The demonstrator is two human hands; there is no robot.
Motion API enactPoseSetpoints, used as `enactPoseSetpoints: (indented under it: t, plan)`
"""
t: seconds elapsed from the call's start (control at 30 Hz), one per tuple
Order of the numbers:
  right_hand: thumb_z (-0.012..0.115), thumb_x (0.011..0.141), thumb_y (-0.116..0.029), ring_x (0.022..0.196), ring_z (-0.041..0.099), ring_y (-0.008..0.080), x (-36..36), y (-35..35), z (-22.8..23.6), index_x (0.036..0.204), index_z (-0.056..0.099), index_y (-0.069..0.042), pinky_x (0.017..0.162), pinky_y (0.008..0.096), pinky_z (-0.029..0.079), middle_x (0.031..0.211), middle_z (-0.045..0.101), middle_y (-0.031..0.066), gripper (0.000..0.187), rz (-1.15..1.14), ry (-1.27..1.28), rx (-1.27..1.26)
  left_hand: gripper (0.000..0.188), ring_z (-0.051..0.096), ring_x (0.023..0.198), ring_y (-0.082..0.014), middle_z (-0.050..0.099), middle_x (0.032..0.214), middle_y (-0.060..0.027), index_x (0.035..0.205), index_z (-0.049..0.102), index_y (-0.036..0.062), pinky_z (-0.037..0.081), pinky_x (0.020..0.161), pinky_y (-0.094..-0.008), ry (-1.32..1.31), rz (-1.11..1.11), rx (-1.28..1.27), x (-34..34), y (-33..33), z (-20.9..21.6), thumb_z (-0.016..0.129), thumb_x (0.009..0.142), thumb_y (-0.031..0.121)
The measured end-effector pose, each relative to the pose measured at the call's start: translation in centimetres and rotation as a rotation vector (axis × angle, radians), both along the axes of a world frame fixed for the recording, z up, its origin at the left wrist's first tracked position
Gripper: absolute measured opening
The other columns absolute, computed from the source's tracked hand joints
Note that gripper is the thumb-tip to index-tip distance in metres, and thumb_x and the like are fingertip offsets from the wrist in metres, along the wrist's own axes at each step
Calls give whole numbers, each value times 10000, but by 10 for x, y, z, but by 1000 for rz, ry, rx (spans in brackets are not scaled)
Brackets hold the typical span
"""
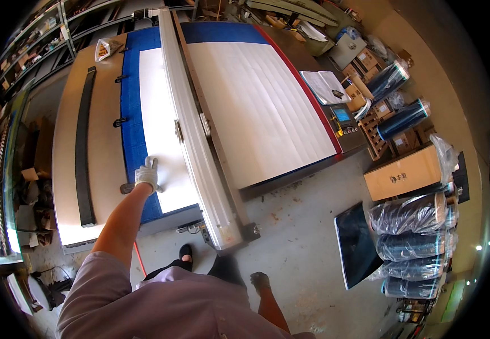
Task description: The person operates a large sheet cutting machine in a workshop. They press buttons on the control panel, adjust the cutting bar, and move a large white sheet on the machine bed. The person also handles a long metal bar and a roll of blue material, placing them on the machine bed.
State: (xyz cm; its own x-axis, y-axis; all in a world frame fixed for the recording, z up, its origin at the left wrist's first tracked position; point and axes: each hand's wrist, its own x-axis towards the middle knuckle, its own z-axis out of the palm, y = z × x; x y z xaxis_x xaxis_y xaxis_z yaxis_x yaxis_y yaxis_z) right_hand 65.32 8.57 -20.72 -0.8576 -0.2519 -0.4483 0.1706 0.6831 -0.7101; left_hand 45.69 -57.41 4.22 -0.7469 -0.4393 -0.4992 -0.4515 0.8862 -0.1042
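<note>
My left hand, in a pale glove, reaches over the near left edge of a white sheet. Its fingers are stretched out and apart, with nothing held. A strip of blue cloth shows under the sheet, and a dark clip sits at the cloth's edge just left of my wrist. Across the sheet runs a long silvery metal beam, to the right of my left hand. Low over the floor hangs my right hand in a dark-looking glove, its fingers curled in, no object visible in it.
A black bar lies on the table's bare left part. On the right, a red strip borders the table beside a small control panel. Plastic-wrapped rolls, a cardboard box and a dark panel stand right.
</note>
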Motion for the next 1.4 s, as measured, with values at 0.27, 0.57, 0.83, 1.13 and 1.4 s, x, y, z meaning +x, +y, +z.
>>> enactPoseSetpoints:
  t: [0.27, 0.57, 0.83, 1.13, 1.4]
  plan:
    - [658, 869, -110, 631, 592, 144, -5, -5, 10, 941, 661, 1, 567, 278, 492, 765, 656, 81, 133, 28, 35, 10, 1371, 524, 1237, -341, 139, 1601, -183, 1554, 115, 102, 488, 937, -430, 9, -17, -23, 1, 1, 2, 915, 522, 521]
    - [644, 875, -148, 649, 597, 151, -8, -3, 5, 948, 659, -6, 612, 283, 502, 792, 665, 82, 160, -32, -27, 10, 1371, 516, 1252, -336, 114, 1611, -189, 1556, 110, 103, 484, 946, -426, -27, -8, -22, -1, 4, 7, 909, 528, 532]
    - [639, 873, -132, 646, 598, 150, -9, -2, -1, 950, 658, -10, 595, 281, 500, 783, 659, 82, 145, 42, 19, 21, 1365, 515, 1254, -327, 122, 1612, -179, 1557, 110, 100, 479, 956, -424, -15, -14, -31, 1, 1, 3, 901, 536, 541]
    - [606, 894, -116, 625, 593, 142, -7, -6, 0, 966, 664, -12, 564, 262, 489, 780, 661, 74, 139, 59, 17, 5, 1356, 521, 1249, -326, 123, 1608, -181, 1554, 119, 98, 485, 948, -422, -10, -11, -24, 0, 2, 5, 910, 535, 517]
    - [607, 905, -138, 675, 610, 158, -9, -17, 18, 989, 670, -2, 631, 292, 505, 813, 670, 89, 172, 88, -54, 118, 1357, 504, 1271, -340, 96, 1613, -193, 1556, 111, 105, 482, 944, -437, -13, 0, -3, 0, 2, 6, 913, 537, 502]
